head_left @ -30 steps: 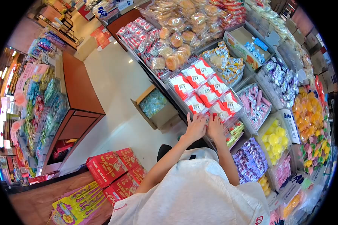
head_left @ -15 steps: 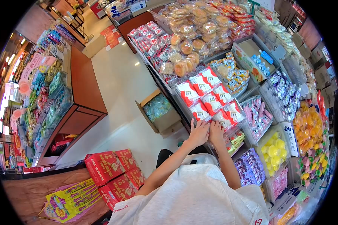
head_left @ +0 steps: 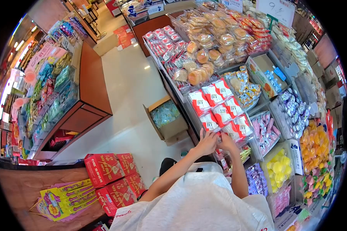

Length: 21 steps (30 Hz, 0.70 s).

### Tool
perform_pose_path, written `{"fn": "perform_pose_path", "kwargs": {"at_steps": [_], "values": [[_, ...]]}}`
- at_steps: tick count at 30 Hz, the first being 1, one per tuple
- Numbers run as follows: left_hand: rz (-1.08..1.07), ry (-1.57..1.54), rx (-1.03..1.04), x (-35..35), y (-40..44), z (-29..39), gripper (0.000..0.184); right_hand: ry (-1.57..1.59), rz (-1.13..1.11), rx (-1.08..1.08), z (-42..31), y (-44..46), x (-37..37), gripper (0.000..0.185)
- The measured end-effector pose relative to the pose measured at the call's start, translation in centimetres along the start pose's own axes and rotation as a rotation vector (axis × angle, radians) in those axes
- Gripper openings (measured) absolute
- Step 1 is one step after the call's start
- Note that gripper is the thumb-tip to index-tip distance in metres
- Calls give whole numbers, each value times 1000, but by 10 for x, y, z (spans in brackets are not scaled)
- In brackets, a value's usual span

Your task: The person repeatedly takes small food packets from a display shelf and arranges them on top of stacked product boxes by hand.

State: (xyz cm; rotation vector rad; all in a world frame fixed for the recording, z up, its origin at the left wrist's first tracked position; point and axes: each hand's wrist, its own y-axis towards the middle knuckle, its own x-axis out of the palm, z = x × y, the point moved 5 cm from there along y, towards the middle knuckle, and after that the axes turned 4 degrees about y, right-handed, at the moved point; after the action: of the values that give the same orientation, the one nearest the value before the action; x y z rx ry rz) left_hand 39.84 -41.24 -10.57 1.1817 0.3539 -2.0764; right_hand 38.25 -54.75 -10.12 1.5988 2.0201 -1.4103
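Observation:
Red and white packets (head_left: pixel 221 114) lie in rows in a clear tray (head_left: pixel 195 120) on the display stand. At the tray's near edge my left hand (head_left: pixel 206 143) has its fingers bent, with the fingertips at the lowest packets. My right hand (head_left: pixel 226 143) is close beside it, fingers curled inward. Something small and dark reddish shows between the two hands, too small to make out. What the fingers grip, if anything, is hidden.
Wrapped round cakes (head_left: pixel 202 56) are heaped beyond the tray. Yellow sweets (head_left: pixel 278 169) and purple packets (head_left: pixel 256 179) lie to the right. An open cardboard box (head_left: pixel 169 124) is on the floor at left. Red boxes (head_left: pixel 113 175) are stacked at lower left.
The view has shifted, so the stand appears lower and further right. My hands have drawn closer together, and my right hand's fingers have curled in more.

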Motion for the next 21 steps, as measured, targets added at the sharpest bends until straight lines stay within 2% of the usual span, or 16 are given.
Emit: {"fn": "perform_pose_path", "kwargs": {"at_steps": [1, 2, 6, 8, 11, 14, 17, 18, 21], "values": [[-41, -4, -6, -1, 0, 0, 47, 79, -62, 1, -3, -3, -5, 67], [-82, -8, -10, -3, 0, 0, 49, 139, -20, -61, 0, -2, -6, 67], [-32, -203, -1, -18, -1, -1, 50, 319, 177, -230, 9, -7, -11, 62], [14, -321, -37, -29, -3, -6, 49, 387, 181, -223, -4, -20, -20, 60], [79, -388, -62, -49, -7, -8, 39, 412, 224, -324, -43, -43, -32, 56], [145, -703, -119, -74, -21, -16, 28, 345, 311, -460, -84, -59, -38, 55], [379, -787, -213, -114, -55, -22, 22, 413, 111, -269, -119, -60, -36, 52], [355, -804, -293, -109, -69, -35, 26, 403, 202, -485, -131, -57, -30, 40], [360, -958, -396, -114, -115, -62, 28, 498, 58, -442, -164, -51, -7, 29]]}}
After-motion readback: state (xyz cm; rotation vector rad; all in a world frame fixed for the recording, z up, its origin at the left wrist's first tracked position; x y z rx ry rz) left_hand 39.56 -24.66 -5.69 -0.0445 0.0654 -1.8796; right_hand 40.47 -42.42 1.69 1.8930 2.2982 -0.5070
